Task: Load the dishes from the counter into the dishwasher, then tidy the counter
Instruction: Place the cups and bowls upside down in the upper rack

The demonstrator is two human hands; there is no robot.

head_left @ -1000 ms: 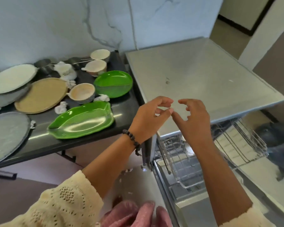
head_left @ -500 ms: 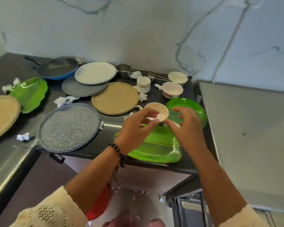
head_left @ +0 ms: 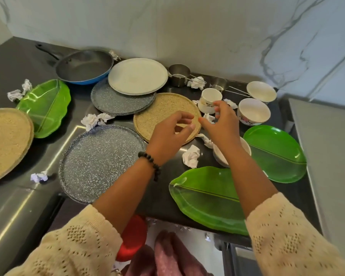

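Note:
My left hand (head_left: 168,134) hovers empty over the near edge of a tan round plate (head_left: 161,111), fingers curled apart. My right hand (head_left: 220,124) is beside it, fingers spread, above a crumpled tissue (head_left: 208,117) and just in front of a white cup (head_left: 209,99). A white bowl (head_left: 219,156) lies partly hidden under my right wrist. Two green leaf plates (head_left: 205,196) (head_left: 275,154) lie near the counter's front and right. A grey speckled plate (head_left: 100,162) sits to the left.
Further back are a white plate (head_left: 137,75), another grey plate (head_left: 116,99), a blue frying pan (head_left: 84,65), steel measuring cups (head_left: 178,73) and two white bowls (head_left: 253,110) (head_left: 261,90). At left lie a green leaf plate (head_left: 46,106) and a tan plate (head_left: 4,140). Several paper wads are scattered about.
My view swung from the dishwasher to the counter. Both hands moved forward over the counter, from above the green plates to the tan plate and cup, still holding nothing.

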